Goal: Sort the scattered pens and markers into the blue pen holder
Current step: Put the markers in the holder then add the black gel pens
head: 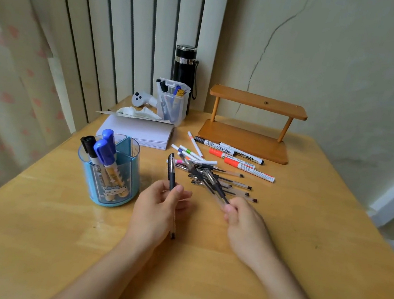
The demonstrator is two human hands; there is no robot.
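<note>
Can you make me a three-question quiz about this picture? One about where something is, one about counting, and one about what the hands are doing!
1. Where is the blue pen holder?
A. left of the pen pile
B. on the wooden shelf
C. behind the black bottle

2. How many markers stand in the holder?
A. none
B. three
C. seven

3. What is the left hand doing?
A. lying flat and empty
B. holding a dark pen upright
C. lifting the holder

Answers: 1 A, the pen pile lies to its right. 2 B, one black cap and two blue caps stick up. 3 B, the dark pen stands between its fingers.
</note>
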